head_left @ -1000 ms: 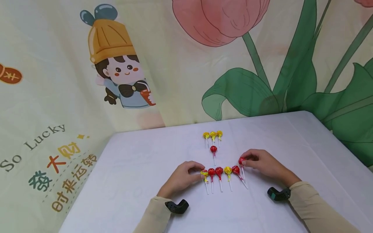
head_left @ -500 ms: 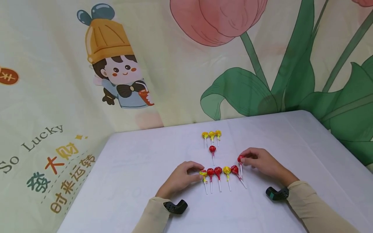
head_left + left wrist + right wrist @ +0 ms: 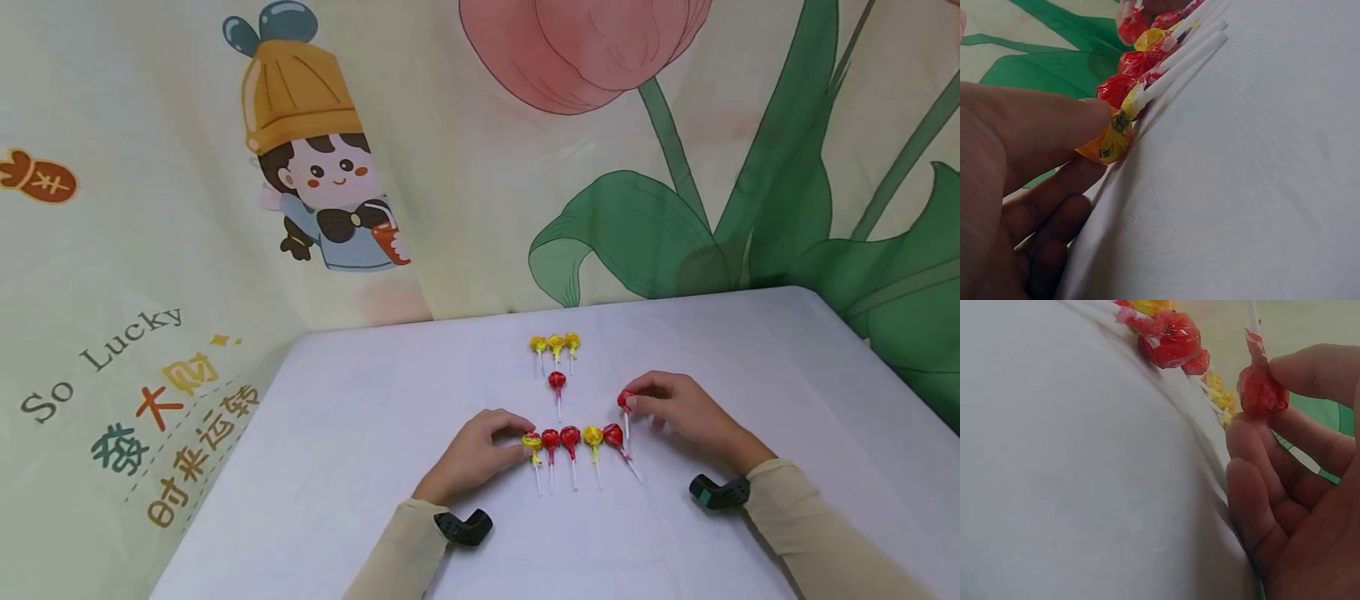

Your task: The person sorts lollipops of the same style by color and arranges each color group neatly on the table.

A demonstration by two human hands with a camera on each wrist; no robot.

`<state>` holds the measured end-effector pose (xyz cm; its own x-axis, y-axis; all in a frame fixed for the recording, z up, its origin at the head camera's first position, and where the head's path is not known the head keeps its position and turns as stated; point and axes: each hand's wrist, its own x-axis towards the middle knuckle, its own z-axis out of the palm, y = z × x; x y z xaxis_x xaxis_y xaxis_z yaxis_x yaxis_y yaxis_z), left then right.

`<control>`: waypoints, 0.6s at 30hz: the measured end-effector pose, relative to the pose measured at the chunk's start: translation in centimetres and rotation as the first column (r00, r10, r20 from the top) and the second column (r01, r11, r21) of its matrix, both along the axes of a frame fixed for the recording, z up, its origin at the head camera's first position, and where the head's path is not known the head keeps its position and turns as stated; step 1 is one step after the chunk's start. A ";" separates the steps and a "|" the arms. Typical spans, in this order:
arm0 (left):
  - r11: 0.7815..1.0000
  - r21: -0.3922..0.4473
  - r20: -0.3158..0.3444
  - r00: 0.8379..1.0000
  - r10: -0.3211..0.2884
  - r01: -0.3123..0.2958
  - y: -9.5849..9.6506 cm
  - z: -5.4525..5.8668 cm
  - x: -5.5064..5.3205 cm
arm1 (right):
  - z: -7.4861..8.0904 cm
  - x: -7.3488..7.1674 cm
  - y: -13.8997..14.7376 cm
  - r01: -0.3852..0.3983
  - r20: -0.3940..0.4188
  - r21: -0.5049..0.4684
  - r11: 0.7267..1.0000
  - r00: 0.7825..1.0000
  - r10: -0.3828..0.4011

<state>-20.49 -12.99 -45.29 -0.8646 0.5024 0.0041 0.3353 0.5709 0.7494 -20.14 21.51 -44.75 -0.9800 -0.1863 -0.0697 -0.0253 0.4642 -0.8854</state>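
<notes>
We're watching the right hand pinching a red lollipop, the left hand pinching a yellow lollipop, the row lying between; white tabletop is giving room beyond the right grip, toward the far edge

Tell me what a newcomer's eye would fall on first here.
Probably the huge pink flower on the backdrop behind the table. Next, the row of lollipops: the left hand pinches its leftmost lollipop, while the right hand holds a red lollipop behind the row's right end.
</notes>
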 end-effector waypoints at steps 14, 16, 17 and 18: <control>1.000 0.010 0.014 1.000 0.025 -0.025 0.1 -0.1 0.0 | 0.1 -3.1 -1.5 0.103 0.062 -0.030 0.994 0.993 -0.101; 0.999 0.007 0.017 0.999 0.032 -0.032 0.2 -0.1 0.0 | 0.0 -3.4 -1.6 0.109 0.063 -0.041 0.993 0.992 -0.106; 0.999 0.006 0.017 0.999 0.033 -0.033 0.2 0.0 0.0 | 0.0 -3.5 -1.8 0.110 0.062 -0.045 0.993 0.992 -0.107; 0.999 0.005 0.021 0.999 0.035 -0.035 0.2 0.0 0.0 | 0.0 -3.7 -1.9 0.109 0.059 -0.048 0.993 0.993 -0.106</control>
<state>-20.46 -12.80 -45.29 -0.8815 0.4721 -0.0112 0.2997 0.5775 0.7594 -23.79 19.62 -44.78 -0.9893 -0.0845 -0.1189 0.0734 0.4155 -0.9066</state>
